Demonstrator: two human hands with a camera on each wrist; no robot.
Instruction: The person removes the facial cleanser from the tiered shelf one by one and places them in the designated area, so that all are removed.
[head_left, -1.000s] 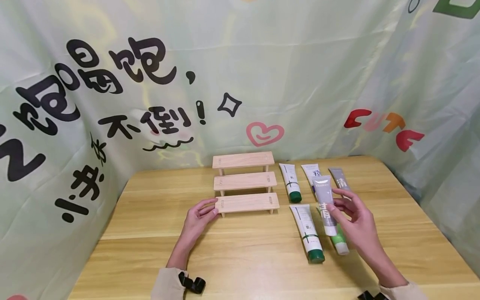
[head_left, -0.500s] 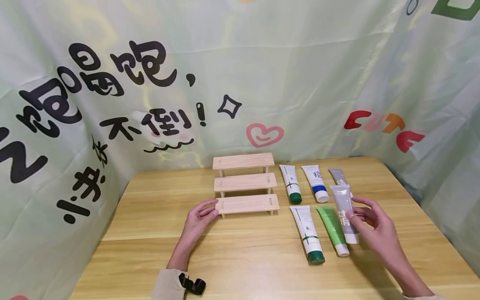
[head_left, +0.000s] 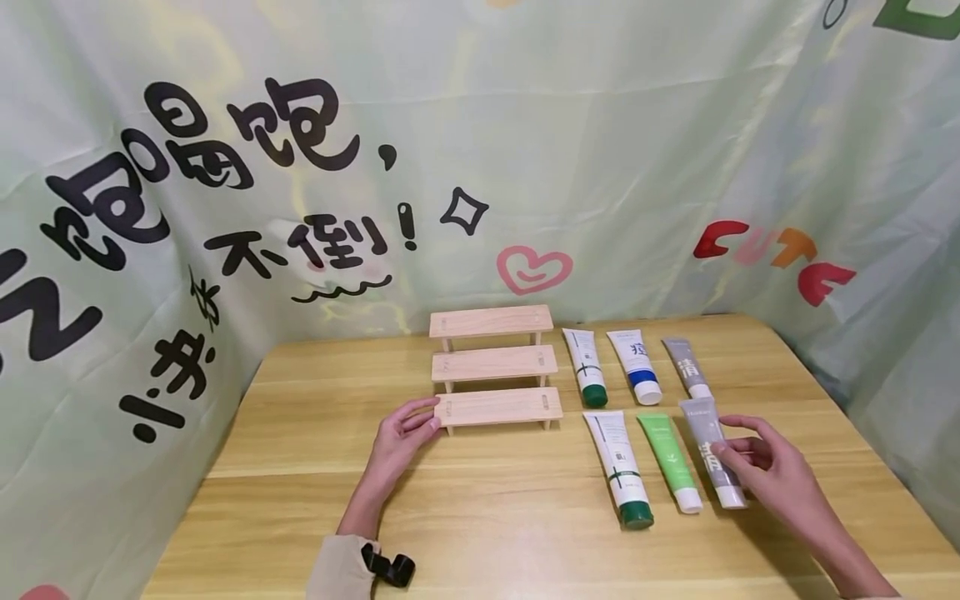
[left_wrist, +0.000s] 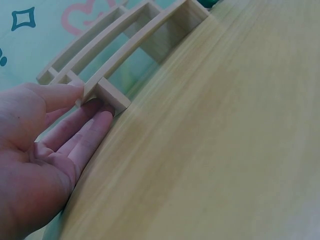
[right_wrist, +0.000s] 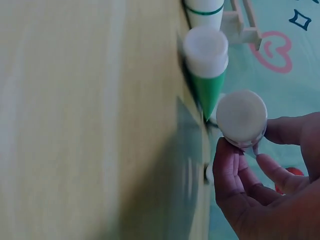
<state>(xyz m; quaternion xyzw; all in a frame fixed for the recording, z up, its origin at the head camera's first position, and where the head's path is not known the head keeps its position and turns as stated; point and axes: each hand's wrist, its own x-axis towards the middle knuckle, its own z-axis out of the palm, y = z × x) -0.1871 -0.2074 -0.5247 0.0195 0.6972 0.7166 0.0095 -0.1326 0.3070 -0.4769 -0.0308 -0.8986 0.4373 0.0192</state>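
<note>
A three-step wooden display stand (head_left: 498, 407) stands near the back of the table. My left hand (head_left: 397, 442) holds the left end of its lowest step; in the left wrist view the thumb lies at the step's edge and the fingertips reach the short leg (left_wrist: 113, 95). My right hand (head_left: 783, 471) pinches a grey squeeze tube (head_left: 705, 433) between thumb and fingers, its white cap (right_wrist: 241, 116) towards me. The right wrist view shows this tube held just off the table. Left of it lies a green tube (head_left: 670, 458), then a white tube with a dark green cap (head_left: 617, 454).
Behind these lie a smaller white tube with a green cap (head_left: 583, 358), a white tube with a blue band (head_left: 633, 362) and another grey tube (head_left: 684, 362). A printed cloth (head_left: 600, 167) hangs behind the wooden table (head_left: 517, 517).
My right hand has carried the grey tube rightwards and towards me, from over the green tube to beside it, and lowered it. The left hand has stayed on the stand.
</note>
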